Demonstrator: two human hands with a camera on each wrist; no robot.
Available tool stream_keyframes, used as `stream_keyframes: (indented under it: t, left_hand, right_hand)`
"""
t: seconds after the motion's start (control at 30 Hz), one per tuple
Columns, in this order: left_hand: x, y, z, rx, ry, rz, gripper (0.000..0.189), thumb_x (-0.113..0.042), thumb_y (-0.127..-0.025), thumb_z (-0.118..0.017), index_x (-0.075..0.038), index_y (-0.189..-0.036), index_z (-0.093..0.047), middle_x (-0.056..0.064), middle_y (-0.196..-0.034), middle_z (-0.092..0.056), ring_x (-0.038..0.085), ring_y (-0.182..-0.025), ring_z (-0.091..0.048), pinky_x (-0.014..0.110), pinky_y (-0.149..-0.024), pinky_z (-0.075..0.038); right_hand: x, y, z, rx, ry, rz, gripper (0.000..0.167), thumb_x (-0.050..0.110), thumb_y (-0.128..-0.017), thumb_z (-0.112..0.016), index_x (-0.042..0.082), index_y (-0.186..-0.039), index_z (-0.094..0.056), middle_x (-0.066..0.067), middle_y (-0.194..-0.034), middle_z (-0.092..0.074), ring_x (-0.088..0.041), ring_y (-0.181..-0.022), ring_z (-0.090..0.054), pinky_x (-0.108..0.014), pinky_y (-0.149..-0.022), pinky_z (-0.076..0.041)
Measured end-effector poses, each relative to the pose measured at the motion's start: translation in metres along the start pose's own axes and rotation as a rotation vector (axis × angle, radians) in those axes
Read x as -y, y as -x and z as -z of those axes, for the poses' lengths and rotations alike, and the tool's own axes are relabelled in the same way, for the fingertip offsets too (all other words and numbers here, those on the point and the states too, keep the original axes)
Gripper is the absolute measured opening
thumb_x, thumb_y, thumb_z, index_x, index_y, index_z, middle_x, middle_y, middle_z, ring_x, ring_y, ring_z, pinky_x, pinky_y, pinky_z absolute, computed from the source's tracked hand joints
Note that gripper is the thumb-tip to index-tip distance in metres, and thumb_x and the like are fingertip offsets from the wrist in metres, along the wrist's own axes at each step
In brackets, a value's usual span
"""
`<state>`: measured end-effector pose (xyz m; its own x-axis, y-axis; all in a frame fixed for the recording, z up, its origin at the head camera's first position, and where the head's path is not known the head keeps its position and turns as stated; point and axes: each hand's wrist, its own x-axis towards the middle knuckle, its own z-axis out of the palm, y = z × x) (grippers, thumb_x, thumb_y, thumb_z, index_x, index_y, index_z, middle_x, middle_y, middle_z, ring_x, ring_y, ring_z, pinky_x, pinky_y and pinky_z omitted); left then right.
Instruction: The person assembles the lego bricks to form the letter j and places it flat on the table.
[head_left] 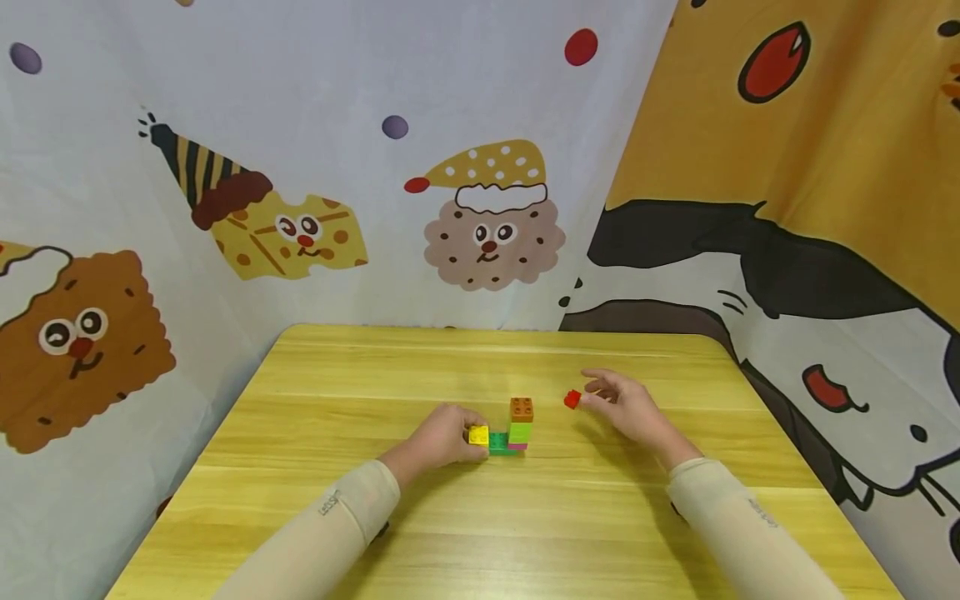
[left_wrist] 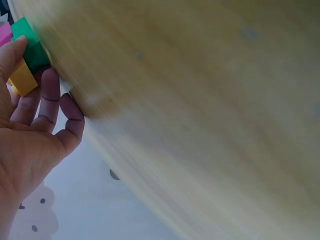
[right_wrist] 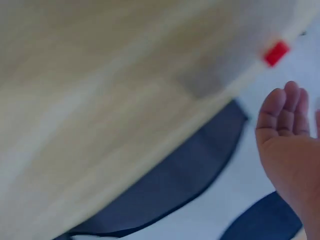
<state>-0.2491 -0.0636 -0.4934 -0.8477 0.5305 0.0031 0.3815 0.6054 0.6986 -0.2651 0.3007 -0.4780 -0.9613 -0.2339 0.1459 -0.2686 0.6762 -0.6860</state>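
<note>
In the head view a small toy-brick build stands near the table's middle. It has a long green brick (head_left: 498,443) low down, a yellow brick (head_left: 478,435) at its left end and a stack at its right. That stack shows an orange brick (head_left: 521,408) over a lime brick (head_left: 519,432), with a thin pink piece at the bottom. My left hand (head_left: 444,437) pinches the build's left end between thumb and fingers. To the right, my right hand (head_left: 624,407) is beside a red brick (head_left: 572,399), fingers relaxed; the right wrist view shows the brick apart from the visible fingertips.
The build and the red brick are on a wooden table (head_left: 480,533) with rounded far corners. A curtain (head_left: 480,83) printed with cartoon food hangs behind and to the sides of it. The right wrist view is blurred.
</note>
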Motion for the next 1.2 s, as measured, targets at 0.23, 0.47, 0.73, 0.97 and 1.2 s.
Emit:
stream_keyframes:
  t: [0.23,0.47,0.73,0.97,1.2]
  left_hand:
    - [0.001,0.0,-0.001,0.006,0.006,0.007,0.027,-0.017,-0.087,-0.089,-0.009,-0.112,-0.081,-0.001,-0.095,-0.079,0.007,-0.076,-0.065,0.021,-0.066,-0.056]
    - [0.004,-0.002,-0.004,-0.01,-0.061,-0.019,0.032,-0.023,-0.088,-0.088,-0.009,-0.116,-0.08,-0.001,-0.097,-0.078,0.003,-0.075,-0.062,0.019,-0.066,-0.054]
    - [0.002,0.0,-0.005,-0.032,-0.127,-0.046,0.039,-0.025,-0.09,-0.087,-0.006,-0.121,-0.076,0.001,-0.101,-0.077,0.007,-0.078,-0.061,0.024,-0.07,-0.054]
    - [-0.003,0.003,-0.006,-0.058,-0.248,-0.033,0.072,-0.036,-0.089,-0.089,-0.01,-0.148,-0.057,0.011,-0.147,-0.061,0.029,-0.13,-0.064,0.046,-0.112,-0.054]
    - [-0.006,0.005,-0.009,-0.082,-0.35,-0.096,0.057,-0.035,-0.089,-0.089,-0.009,-0.134,-0.065,0.005,-0.128,-0.065,0.016,-0.107,-0.066,0.035,-0.097,-0.06]
  right_hand:
    - [0.064,0.008,-0.02,0.096,-0.133,0.242,0.054,0.028,-0.097,-0.081,0.022,-0.148,-0.062,-0.005,-0.138,-0.072,-0.026,-0.119,-0.07,-0.047,-0.098,-0.059]
    - [0.084,0.012,-0.04,0.088,-0.114,0.336,0.039,0.022,-0.096,-0.081,0.023,-0.134,-0.073,0.001,-0.131,-0.076,-0.02,-0.112,-0.073,-0.049,-0.096,-0.061]
    - [0.084,0.004,-0.045,0.057,-0.087,0.343,0.029,0.02,-0.098,-0.079,0.021,-0.126,-0.078,0.002,-0.121,-0.079,-0.009,-0.101,-0.072,-0.032,-0.087,-0.062]
    - [0.085,-0.01,-0.045,0.057,-0.079,0.257,0.028,0.019,-0.101,-0.076,0.015,-0.128,-0.077,-0.003,-0.118,-0.08,-0.012,-0.098,-0.074,-0.032,-0.083,-0.063]
    - [0.074,-0.027,-0.048,0.127,-0.139,0.033,0.031,0.031,-0.107,-0.068,0.016,-0.132,-0.073,-0.005,-0.127,-0.076,-0.018,-0.107,-0.072,-0.032,-0.089,-0.062]
